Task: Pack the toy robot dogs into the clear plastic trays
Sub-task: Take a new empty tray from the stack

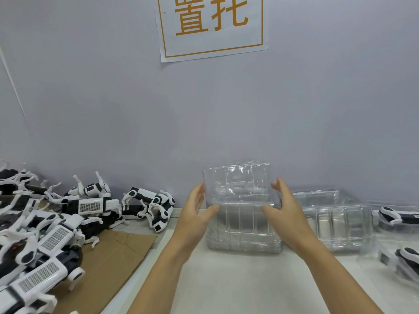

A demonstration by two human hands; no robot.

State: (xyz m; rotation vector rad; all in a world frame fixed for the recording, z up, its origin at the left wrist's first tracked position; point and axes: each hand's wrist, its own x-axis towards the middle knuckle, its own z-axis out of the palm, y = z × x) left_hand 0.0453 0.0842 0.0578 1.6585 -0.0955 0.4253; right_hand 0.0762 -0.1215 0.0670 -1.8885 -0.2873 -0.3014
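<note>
A clear plastic tray (238,184) is tilted up above a stack of clear trays (243,232) at the table's middle. My left hand (195,211) holds its left edge, thumb in front. My right hand (285,209) holds its right edge the same way. A heap of white and black toy robot dogs (56,225) lies on the left, partly on brown cardboard (118,252). Two more dogs (399,216) lie packed in clear trays at the far right.
A second stack of clear trays (333,220) stands right of the first, against the grey wall. A paper sign (213,26) with orange characters hangs on the wall. White table surface (226,284) lies between my forearms.
</note>
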